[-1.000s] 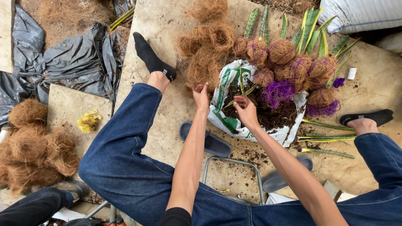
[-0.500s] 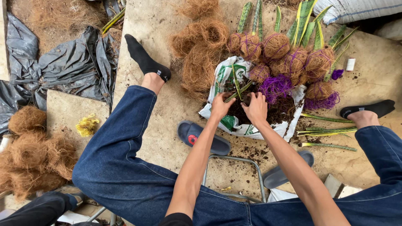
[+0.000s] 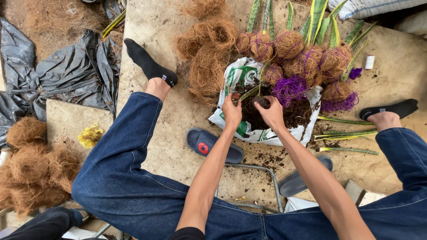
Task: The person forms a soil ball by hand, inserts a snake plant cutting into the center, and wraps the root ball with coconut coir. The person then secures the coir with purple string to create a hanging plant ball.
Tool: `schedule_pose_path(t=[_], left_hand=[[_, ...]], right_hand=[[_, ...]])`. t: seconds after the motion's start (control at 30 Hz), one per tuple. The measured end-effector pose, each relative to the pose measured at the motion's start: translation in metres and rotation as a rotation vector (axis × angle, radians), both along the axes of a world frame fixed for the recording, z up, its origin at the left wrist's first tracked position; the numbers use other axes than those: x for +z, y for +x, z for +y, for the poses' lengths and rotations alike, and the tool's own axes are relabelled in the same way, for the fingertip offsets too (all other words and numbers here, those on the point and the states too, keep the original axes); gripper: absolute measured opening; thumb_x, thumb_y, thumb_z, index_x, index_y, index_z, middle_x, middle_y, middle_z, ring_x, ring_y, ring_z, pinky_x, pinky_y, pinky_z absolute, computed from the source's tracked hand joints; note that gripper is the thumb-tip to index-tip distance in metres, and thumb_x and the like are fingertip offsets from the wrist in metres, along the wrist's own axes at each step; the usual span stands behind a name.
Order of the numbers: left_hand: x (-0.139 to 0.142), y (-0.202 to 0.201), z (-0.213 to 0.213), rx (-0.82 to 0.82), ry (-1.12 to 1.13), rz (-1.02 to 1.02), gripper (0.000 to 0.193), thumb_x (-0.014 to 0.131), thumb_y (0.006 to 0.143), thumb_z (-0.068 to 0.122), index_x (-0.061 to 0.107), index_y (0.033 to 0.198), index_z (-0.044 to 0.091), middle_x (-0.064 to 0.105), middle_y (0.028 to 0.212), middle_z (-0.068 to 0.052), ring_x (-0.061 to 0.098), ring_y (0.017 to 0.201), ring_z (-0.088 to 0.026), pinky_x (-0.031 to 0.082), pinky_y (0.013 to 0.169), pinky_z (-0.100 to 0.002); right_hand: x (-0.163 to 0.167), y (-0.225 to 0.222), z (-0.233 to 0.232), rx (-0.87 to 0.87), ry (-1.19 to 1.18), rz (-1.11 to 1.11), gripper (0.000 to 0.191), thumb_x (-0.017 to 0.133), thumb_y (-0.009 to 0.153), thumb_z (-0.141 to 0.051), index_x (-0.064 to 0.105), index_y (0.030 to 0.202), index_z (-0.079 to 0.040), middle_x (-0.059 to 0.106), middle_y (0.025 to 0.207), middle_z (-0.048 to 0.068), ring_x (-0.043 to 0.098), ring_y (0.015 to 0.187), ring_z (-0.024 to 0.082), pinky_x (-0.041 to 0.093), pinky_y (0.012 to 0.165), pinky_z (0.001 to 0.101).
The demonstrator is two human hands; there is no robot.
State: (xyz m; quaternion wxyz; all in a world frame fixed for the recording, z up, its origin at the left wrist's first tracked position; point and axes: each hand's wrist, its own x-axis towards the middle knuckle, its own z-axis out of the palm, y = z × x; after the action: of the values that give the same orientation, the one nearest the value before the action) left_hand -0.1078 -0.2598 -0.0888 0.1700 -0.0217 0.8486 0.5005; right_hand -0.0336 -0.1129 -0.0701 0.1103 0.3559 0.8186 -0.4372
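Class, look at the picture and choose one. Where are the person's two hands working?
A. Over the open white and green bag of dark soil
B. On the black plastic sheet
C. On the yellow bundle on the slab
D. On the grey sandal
A: both the left hand and the right hand are together over the dark soil in the open bag, holding a small plant.

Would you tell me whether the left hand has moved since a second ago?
Yes. The left hand moved from the coconut fibre pile rightward onto the soil bag, beside the right hand.
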Motion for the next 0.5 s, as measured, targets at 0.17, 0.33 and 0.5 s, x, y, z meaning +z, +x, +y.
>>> schedule_pose_path(t=[0.17,0.33,0.5], left_hand=[[-0.005,-0.006,-0.002,-0.336,-0.09,-0.41,0.025,0.066,0.097,0.023,0.075,0.117,0.011,0.08,0.108,-0.01,0.076,0.099,-0.024,0.055,0.095,-0.036],[-0.006,0.007,0.008,-0.55,0.133,-0.519,0.033,0.066,0.094,0.027,0.071,0.123,0.01,0.078,0.109,-0.012,0.076,0.099,-0.028,0.056,0.09,-0.04],[0.004,0.006,0.003,-0.307,-0.094,-0.333,0.033,0.061,0.098,0.032,0.073,0.113,0.005,0.078,0.099,-0.016,0.075,0.09,-0.034,0.057,0.083,-0.043]], right_hand=[[0.01,0.007,0.001,-0.172,-0.052,0.184,0.055,0.078,0.088,-0.04,0.06,0.123,-0.002,0.069,0.11,0.013,0.068,0.099,0.024,0.057,0.097,0.0405],[0.019,0.003,0.004,-0.122,0.084,0.331,0.061,0.082,0.089,-0.036,0.053,0.127,0.001,0.062,0.121,0.017,0.064,0.112,0.026,0.053,0.105,0.042],[0.016,0.004,0.007,-0.028,0.166,0.026,0.065,0.084,0.085,-0.037,0.053,0.128,0.0,0.059,0.125,0.016,0.064,0.111,0.029,0.052,0.101,0.0426]])
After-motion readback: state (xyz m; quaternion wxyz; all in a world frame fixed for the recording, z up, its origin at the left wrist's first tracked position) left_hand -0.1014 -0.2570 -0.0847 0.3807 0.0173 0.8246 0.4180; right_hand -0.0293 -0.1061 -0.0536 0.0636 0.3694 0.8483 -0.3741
